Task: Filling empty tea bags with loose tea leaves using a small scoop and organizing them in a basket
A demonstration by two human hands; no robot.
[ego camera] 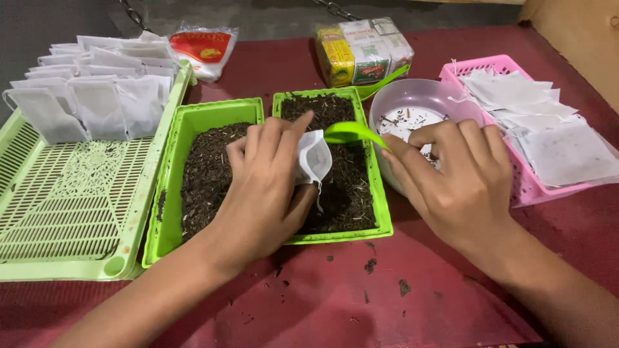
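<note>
White pouch (314, 159) pinched in left hand (264, 187), green scoop (351, 133) gripped by right hand (461, 180), just beside.

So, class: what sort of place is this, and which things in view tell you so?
Probably a small home or workshop table for hand-packing tea. Two green trays hold loose dark leaves, the left hand holds a small white bag, the right hand a green scoop, and filled bags line a slatted tray.

Lime-green trays (213, 116), pink basket (480, 66), white bags (97, 103), maroon cloth (419, 290).
</note>
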